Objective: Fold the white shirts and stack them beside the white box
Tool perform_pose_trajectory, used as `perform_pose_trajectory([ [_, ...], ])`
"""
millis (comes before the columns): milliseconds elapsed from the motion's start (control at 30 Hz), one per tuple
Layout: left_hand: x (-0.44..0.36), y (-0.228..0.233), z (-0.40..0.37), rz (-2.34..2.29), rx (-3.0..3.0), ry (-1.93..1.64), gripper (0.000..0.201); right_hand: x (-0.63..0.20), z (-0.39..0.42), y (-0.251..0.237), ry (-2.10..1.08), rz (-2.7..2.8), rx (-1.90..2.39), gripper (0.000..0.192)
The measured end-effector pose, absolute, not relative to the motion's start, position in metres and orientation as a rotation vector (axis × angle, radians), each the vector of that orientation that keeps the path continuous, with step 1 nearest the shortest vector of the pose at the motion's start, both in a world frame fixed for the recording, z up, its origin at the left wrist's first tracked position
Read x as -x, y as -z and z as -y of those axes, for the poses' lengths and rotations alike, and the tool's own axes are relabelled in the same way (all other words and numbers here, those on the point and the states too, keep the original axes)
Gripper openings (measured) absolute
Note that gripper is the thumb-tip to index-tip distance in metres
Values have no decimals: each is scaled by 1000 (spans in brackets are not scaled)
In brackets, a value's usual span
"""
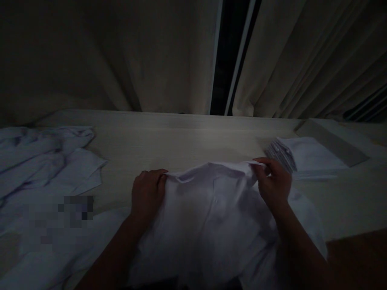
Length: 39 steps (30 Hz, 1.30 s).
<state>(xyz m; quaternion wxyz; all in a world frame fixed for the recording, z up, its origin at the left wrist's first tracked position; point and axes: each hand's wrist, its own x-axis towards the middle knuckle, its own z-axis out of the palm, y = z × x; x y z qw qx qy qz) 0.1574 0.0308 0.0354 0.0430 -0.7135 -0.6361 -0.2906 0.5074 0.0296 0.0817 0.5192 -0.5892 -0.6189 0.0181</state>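
A white shirt (193,217) with a buttoned front placket spreads across the near middle of the pale surface. My left hand (148,191) is closed, pinching the shirt's far edge at its left end. At the other end of that edge, my right hand (273,181) pinches the cloth between thumb and fingers. The edge between my hands is lifted a little and wavy. Parts of the shirt spread out beyond both forearms, and its near end runs out of view at the bottom.
Crumpled white garments (45,161) lie at the left. At the back right, a stack of folded white cloth (311,151) rests by a pale box-like item (335,141). Long curtains (169,56) hang behind the wooden surface (187,141), with a dark gap between them.
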Motion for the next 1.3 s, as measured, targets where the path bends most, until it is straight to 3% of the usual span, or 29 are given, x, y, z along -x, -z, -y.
perform_pose_trajectory([
  [167,-161,-47,-33,1965,1955,930,35,-507,-24,-80,434,1620,1247,13],
  [333,-158,-45,-35,2020,1982,638,40,-503,-45,-56,346,1888,1587,19],
  [433,-160,-32,-37,2044,2071,428,40,-497,-52,-41,334,2005,1723,34],
  [667,-183,-16,-36,1990,2382,801,34,-482,-50,-22,-73,1997,1584,23],
  [833,-198,-7,-28,1769,2609,544,41,-461,-43,-9,-158,2262,1464,33],
  [967,-202,-4,-23,1861,2584,249,49,-452,-38,-5,-321,2498,1358,37],
  [1167,-176,-2,-31,2053,2217,199,64,-490,-51,-15,126,2247,1903,40],
  [1300,-159,-2,-41,2147,2236,179,58,-510,-48,-22,109,2363,2119,27],
])
